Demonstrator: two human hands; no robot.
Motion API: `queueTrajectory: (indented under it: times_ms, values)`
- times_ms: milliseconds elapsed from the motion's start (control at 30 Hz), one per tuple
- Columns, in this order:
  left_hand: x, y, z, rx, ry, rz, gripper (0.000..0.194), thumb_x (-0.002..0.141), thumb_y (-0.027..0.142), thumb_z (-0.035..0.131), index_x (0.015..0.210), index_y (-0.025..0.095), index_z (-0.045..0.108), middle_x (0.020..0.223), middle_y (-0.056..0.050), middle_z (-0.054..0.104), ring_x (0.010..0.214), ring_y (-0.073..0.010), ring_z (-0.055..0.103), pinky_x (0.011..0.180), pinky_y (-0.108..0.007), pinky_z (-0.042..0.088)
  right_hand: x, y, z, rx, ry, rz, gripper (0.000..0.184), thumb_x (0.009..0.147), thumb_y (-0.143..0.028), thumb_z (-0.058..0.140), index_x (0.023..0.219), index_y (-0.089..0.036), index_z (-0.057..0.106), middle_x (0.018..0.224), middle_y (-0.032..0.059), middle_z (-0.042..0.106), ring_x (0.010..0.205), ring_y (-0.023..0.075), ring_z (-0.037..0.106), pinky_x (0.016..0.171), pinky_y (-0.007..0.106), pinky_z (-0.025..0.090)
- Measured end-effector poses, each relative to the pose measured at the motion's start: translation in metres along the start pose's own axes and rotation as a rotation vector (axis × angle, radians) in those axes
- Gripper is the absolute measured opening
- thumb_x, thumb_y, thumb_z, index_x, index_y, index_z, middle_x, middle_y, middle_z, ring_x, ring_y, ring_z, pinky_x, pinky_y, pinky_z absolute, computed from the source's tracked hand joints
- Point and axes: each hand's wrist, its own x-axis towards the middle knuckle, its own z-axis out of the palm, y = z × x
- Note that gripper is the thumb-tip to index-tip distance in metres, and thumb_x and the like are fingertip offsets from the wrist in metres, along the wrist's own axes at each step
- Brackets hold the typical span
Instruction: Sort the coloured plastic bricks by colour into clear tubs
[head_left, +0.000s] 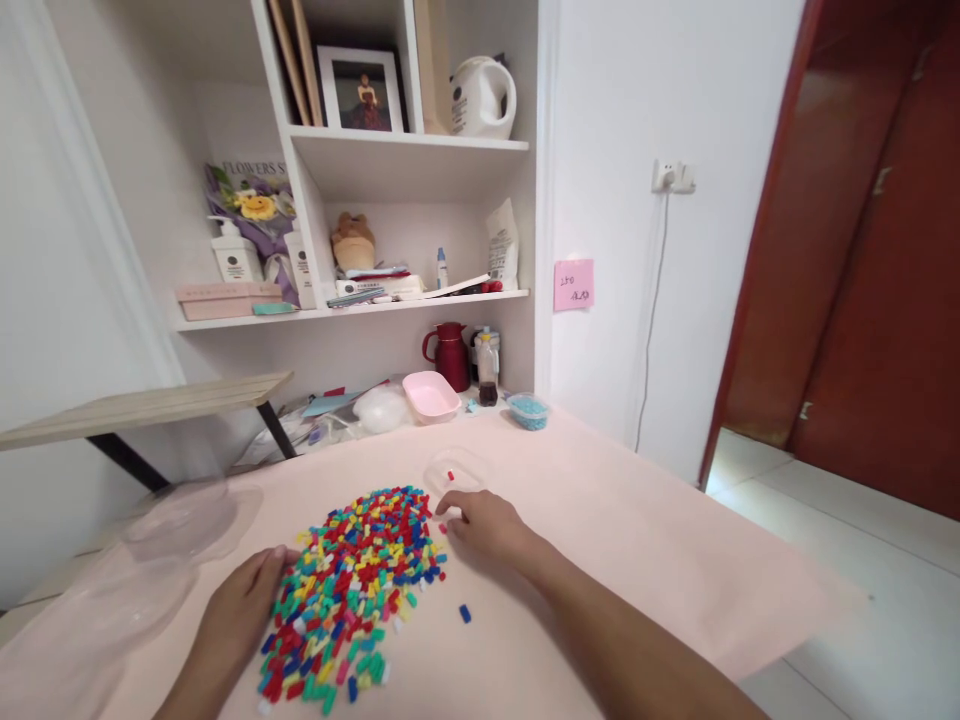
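A wide pile of small colourful plastic pieces (360, 570), in red, blue, green, yellow and white, lies spread on the pink tabletop (637, 560). My left hand (244, 600) rests along the pile's left edge, fingers stretched out and touching it. Near the upper right edge, my right hand (484, 525) hovers with index finger and thumb apart and bent, nothing visible between them. A pinkish-red piece sits just by its fingertips. Beyond that hand is a shallow clear plastic container (476, 465) with a red piece (451, 476) in it. One blue piece (465, 613) lies apart.
Clear plastic containers (180, 520) stand at the left, near a wooden stand (150, 405). Along the back are a pink basin (431, 397), a red jug (451, 355), a bottle of dark liquid (487, 370) and a tub of blue bits (529, 411). White shelves (412, 155) rise behind.
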Motion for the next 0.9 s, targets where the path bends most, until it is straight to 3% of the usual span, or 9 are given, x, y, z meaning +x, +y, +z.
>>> queueTrajectory:
  times_ms: [67, 333, 633, 900]
  values:
    - [0.000, 0.002, -0.001, 0.007, 0.004, -0.010, 0.044, 0.077, 0.057, 0.042, 0.079, 0.025, 0.071, 0.098, -0.003, 0.077, 0.103, -0.0270, 0.068, 0.092, -0.036, 0.050, -0.002, -0.002, 0.003, -0.010, 0.008, -0.038, 0.038, 0.086, -0.029, 0.049, 0.119, -0.036, 0.064, 0.112, 0.0036, 0.071, 0.102, 0.0252, 0.064, 0.076, 0.032, 0.043]
    - [-0.001, 0.004, -0.003, 0.016, -0.002, 0.015, 0.044, 0.075, 0.058, 0.042, 0.076, 0.025, 0.071, 0.096, -0.003, 0.078, 0.101, -0.0279, 0.069, 0.088, -0.036, 0.052, -0.006, -0.018, 0.015, -0.134, 0.008, -0.080, 0.037, 0.091, -0.033, 0.043, 0.123, -0.037, 0.061, 0.096, 0.0062, 0.073, 0.085, 0.0255, 0.067, 0.070, 0.033, 0.043]
    - [-0.001, 0.009, -0.003, 0.044, 0.004, 0.021, 0.044, 0.074, 0.057, 0.042, 0.079, 0.025, 0.072, 0.095, -0.002, 0.078, 0.101, -0.0281, 0.068, 0.088, -0.037, 0.052, -0.003, -0.006, 0.003, 0.019, -0.012, -0.004, 0.028, 0.083, -0.022, 0.050, 0.101, -0.033, 0.069, 0.099, 0.0011, 0.071, 0.090, 0.0214, 0.065, 0.070, 0.029, 0.040]
    - [-0.003, 0.009, -0.004, 0.026, 0.005, 0.006, 0.043, 0.073, 0.059, 0.042, 0.074, 0.026, 0.069, 0.096, -0.003, 0.078, 0.102, -0.0288, 0.068, 0.090, -0.038, 0.052, -0.001, -0.002, 0.003, 0.040, -0.011, -0.010, 0.033, 0.086, -0.024, 0.049, 0.109, -0.037, 0.070, 0.110, -0.0004, 0.071, 0.103, 0.0225, 0.063, 0.080, 0.032, 0.042]
